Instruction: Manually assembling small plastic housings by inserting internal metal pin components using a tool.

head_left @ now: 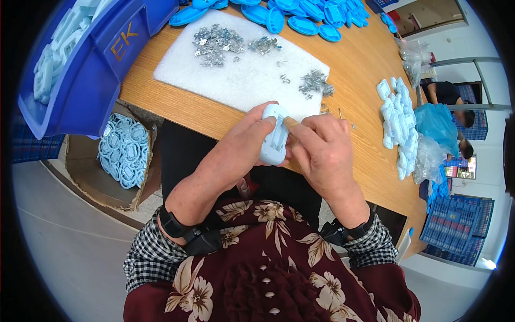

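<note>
My left hand (236, 140) is closed around a light blue plastic casing (276, 145), held tilted above the near edge of the table. The casing is rounded and oblong, with recessed slots facing up. My left thumb lies along its upper left side. My right hand (325, 153) is closed at the casing's right side, its index fingertip pressed against the slotted face. Whether a small part sits under that fingertip is hidden. Just beyond my hands lies a white foam sheet (179, 68) with piles of small metal clips (217, 44) and more metal pieces (315, 83) near its right corner.
Brighter blue oval shells (306, 24) crowd the table's far side. Pale blue casings (399, 121) are heaped to the right, beside plastic bags (435, 126). A blue bin (102, 64) of pale parts stands left, above a cardboard box (80, 174) of ring-shaped parts. People (445, 94) are in the background.
</note>
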A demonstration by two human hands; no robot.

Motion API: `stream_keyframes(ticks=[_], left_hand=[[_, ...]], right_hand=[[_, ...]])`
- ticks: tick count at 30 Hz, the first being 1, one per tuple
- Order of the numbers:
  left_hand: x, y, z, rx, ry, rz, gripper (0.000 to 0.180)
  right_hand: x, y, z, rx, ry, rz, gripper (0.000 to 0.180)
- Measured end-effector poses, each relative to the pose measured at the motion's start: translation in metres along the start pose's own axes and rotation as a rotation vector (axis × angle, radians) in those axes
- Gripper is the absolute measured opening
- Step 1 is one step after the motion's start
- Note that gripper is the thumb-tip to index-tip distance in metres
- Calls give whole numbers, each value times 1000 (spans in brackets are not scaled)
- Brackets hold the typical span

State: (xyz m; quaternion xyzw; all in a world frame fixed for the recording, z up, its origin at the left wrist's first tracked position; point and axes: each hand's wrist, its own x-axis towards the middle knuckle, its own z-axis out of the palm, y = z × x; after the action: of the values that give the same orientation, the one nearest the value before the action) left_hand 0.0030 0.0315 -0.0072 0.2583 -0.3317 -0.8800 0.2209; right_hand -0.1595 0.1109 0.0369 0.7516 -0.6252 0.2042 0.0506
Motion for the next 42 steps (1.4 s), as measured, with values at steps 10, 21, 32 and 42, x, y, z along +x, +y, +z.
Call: stream_keyframes(ticks=[10,21,32,42], left_hand=[[-1,2,-3,13,-55,-22,54],[-11,4,-5,477,2,217,51],[-6,-2,-1,1141,72,530,45],[-20,17,-11,224,-285,-197,51]], right_hand=[[-2,7,3,411,12,388,21],[-6,20,9,1430,-263,872,27],[-18,12,6,1368,-219,791,28],[-20,6,-10,482,7,-99,33]])
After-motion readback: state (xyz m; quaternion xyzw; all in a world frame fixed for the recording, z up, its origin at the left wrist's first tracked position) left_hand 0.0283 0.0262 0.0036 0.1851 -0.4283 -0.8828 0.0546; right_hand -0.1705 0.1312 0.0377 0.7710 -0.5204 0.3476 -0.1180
